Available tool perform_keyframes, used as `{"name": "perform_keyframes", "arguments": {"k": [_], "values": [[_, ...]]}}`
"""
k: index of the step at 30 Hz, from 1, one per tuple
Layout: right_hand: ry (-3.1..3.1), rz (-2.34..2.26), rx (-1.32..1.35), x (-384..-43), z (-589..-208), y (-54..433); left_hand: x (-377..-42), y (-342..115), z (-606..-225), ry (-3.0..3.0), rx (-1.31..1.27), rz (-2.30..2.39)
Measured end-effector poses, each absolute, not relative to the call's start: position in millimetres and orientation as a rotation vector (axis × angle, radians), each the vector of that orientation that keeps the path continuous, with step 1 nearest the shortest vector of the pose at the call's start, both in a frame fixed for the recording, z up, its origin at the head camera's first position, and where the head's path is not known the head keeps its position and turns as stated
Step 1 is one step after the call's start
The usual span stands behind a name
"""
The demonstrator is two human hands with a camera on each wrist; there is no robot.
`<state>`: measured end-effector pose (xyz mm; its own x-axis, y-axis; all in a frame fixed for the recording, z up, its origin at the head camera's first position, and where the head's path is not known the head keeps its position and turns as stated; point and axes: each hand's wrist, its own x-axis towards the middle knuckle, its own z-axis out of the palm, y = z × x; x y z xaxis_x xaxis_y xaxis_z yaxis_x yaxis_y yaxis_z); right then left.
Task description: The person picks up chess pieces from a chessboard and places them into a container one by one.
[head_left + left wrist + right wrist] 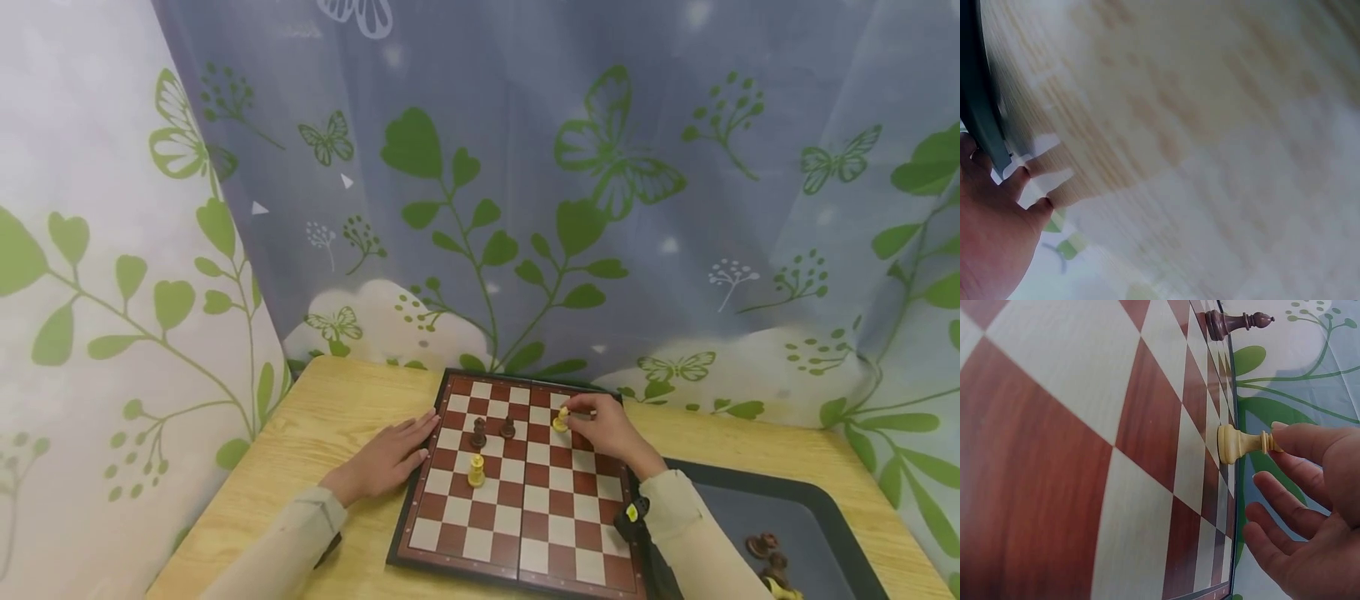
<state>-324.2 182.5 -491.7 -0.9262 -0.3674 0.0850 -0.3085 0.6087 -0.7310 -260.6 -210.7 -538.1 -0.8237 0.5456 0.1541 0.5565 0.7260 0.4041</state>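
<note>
A red-brown and cream chessboard (551, 527) lies unfolded on the wooden table. Near its far right part, my right hand (606, 427) pinches a light yellow chess piece (1235, 444) by the top between thumb and index finger, the other fingers spread loosely. The piece's head is hidden by the fingertips, its base close at the board. My left hand (386, 458) rests beside the board's left edge, fingers extended, fingertips right at the border. On the left half stand a taller dark piece (478, 432), a dark bishop (1235, 324) and another light piece (476, 472).
A dark tray (832, 508) sits to the right of the board, partly behind my right forearm. Several pieces lie in it, among them a dark piece (762, 545) and a light one (782, 590). A leaf-and-butterfly patterned curtain (480, 208) hangs behind the table.
</note>
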Motion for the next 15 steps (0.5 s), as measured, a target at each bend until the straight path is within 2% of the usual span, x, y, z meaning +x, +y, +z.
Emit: {"name": "perform_keyframes", "arguments": {"k": [15], "values": [[2.733, -1.206, -0.512, -322.8, -484.3, 176.5, -262.1, -209.1, -537.4, -2.953, -0.906, -0.673]]}}
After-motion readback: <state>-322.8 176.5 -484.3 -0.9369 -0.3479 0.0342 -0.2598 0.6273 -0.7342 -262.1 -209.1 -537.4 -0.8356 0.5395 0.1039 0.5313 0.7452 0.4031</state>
